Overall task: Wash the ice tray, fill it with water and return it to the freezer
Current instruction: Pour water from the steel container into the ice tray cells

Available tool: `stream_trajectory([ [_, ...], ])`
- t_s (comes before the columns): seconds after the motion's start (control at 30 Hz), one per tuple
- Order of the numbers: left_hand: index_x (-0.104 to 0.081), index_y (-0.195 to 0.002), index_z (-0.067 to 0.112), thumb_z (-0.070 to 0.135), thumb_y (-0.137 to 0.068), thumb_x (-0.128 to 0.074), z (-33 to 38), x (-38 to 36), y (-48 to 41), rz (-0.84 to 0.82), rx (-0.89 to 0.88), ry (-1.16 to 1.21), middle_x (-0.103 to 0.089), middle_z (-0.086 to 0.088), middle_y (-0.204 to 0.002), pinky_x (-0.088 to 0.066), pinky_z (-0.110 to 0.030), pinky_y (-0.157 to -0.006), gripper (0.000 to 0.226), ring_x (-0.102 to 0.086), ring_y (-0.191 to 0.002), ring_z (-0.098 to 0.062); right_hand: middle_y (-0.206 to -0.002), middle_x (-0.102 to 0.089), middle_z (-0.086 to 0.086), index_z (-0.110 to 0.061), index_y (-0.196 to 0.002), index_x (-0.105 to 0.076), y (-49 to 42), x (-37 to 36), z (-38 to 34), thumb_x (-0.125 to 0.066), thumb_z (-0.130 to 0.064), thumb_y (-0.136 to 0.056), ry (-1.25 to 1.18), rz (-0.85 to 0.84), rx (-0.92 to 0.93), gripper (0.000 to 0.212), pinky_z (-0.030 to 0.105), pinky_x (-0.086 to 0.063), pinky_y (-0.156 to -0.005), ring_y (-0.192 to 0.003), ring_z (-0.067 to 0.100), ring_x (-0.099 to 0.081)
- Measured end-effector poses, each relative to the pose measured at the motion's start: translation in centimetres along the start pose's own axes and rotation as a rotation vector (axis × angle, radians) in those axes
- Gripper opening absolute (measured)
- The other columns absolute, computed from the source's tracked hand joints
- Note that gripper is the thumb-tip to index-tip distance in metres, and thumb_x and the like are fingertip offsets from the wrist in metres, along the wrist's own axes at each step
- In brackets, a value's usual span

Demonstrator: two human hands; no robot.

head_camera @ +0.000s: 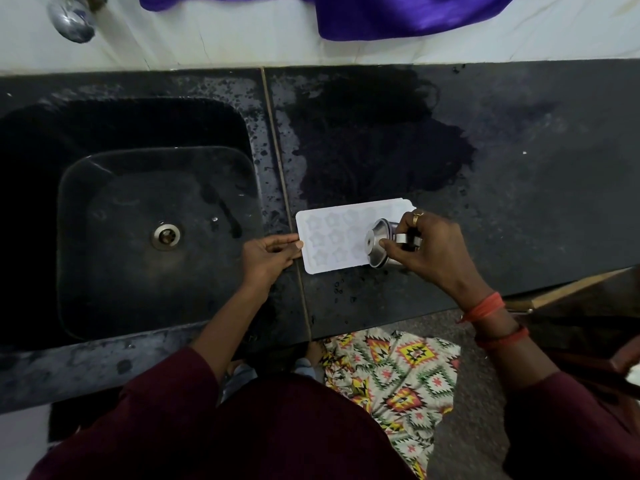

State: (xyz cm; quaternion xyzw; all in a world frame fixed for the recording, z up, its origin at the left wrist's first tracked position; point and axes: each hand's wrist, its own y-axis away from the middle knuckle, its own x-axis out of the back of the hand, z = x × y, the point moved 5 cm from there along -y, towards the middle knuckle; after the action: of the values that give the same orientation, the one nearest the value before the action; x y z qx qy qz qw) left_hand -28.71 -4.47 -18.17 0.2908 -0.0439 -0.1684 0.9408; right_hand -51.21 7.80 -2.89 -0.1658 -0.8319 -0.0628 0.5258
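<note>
Just beside sink (138, 271), ice tray (332, 237), left hand (266, 258) pinching its end, right hand (427, 249) gripping steel cup (382, 242) above

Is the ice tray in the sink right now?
No: the ice tray lies on the counter beside the sink, left hand holding its edge, right hand tilting a steel cup over it.

Head-worn wide-angle view, facing steeply down, close above the counter (519, 209) and sink (138, 292)
</note>
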Motion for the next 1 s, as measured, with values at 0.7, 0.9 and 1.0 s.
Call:
stream_trajectory([
  [0.7, -0.077, -0.095, 0.012, 0.010, -0.083, -0.079, 0.2, -0.1, 0.1, -0.020, -0.019, -0.003, -0.077, -0.008, -0.089, -0.052, -0.013, -0.059, 0.012, -0.073, -0.070, -0.003, -0.066, -0.059, -0.001, -0.012, -0.072, -0.062, 0.0, 1.1, -0.7, -0.085, -0.022, -0.074, 0.044, 0.001, 0.056, 0.025, 0.007, -0.032, -0.059, -0.057, 0.012, -0.050],
  [0.9, -0.076, -0.098, 0.008, 0.010, -0.083, -0.079, 0.3, -0.1, 0.1, -0.019, -0.017, -0.008, -0.076, -0.010, -0.089, -0.052, -0.013, -0.059, 0.016, -0.074, -0.070, -0.004, -0.066, -0.057, -0.005, -0.013, -0.072, -0.064, 0.1, 1.3, -0.8, -0.086, -0.022, -0.075, 0.031, 0.008, 0.038, 0.024, 0.003, -0.032, -0.058, -0.056, 0.007, -0.048],
  [1.0, -0.077, -0.098, 0.008, 0.010, -0.083, -0.079, 0.4, -0.1, 0.2, -0.019, -0.015, -0.007, -0.076, -0.009, -0.088, -0.051, -0.012, -0.058, 0.015, -0.073, -0.070, -0.004, -0.064, -0.058, -0.004, -0.014, -0.068, -0.061, 0.2, 1.7, -0.6, -0.086, -0.020, -0.075, -0.032, 0.047, 0.007, 0.027, 0.005, -0.035, -0.057, -0.054, 0.001, -0.048],
])
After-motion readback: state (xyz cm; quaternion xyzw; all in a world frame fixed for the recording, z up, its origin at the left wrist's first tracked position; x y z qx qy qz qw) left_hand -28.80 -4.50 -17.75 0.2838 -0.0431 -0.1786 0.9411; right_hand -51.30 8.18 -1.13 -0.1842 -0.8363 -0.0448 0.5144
